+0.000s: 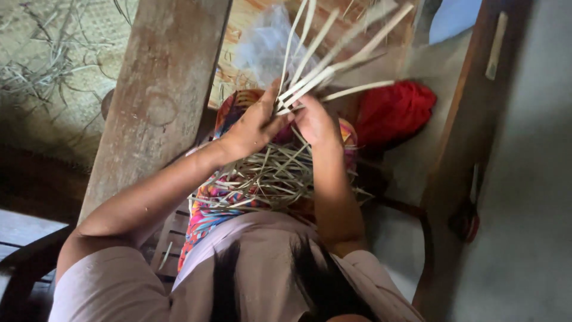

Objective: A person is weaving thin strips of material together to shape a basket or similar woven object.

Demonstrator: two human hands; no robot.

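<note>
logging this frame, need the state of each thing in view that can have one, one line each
left hand: closed on the pale strips
right hand: closed on the same strips
pale strips: held in a bunch, ends fanned out upward
loose strips: tangled heap on the lap
red cloth: bunched up
clear plastic bag: crumpled

Pale strips [271, 179] on colourful lap cloth [208, 209]

We record pale cream strips [333, 59] fanned above, with a tangle of pale straw-coloured strips [268, 176] in the lap. The lap cloth [205, 217] is multicoloured, patterned pink, orange and blue. We note a red bundle [396, 110], a weathered grey-brown post [158, 95], a beige shirt [250, 256].
</note>
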